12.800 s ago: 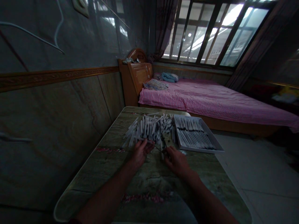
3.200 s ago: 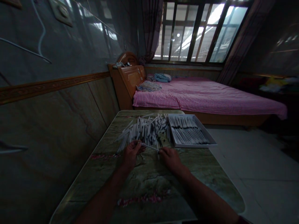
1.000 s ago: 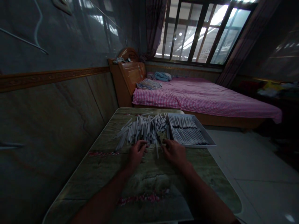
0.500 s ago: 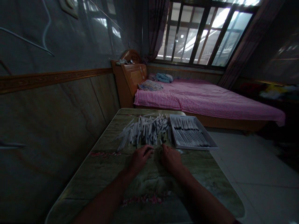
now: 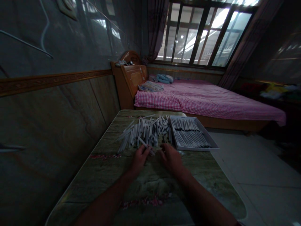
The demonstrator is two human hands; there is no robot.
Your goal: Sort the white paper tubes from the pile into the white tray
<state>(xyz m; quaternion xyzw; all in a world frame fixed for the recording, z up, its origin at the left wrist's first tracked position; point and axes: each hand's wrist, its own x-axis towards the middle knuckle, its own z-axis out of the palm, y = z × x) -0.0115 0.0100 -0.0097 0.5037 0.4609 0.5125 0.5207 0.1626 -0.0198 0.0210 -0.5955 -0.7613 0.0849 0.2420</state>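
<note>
My left hand (image 5: 139, 158) is closed on a slim white pen-like tube (image 5: 143, 142), which slants up and left out of the fingers. Just to its right, my right hand (image 5: 171, 157) has its fingers bent inward near several small dark pieces (image 5: 164, 139); anything pinched in them is too dim to make out. Beyond both hands lies a loose pile of similar white tubes (image 5: 147, 128). A shallow white tray (image 5: 213, 144) stands right of the pile, with white, dark-ended tubes (image 5: 191, 138) laid in two rows inside.
The low wood-patterned table (image 5: 145, 185) carries all of this. A marbled wall (image 5: 70, 125) runs along its left side. Behind it stands a bed (image 5: 199, 97) with a pink checked cover, and tiled floor (image 5: 254, 163) lies to the right.
A white tube now shows in my left hand, pointing up and left, where none was clear before. The pale piece at my right fingertips no longer shows. Pile and tray look the same.
</note>
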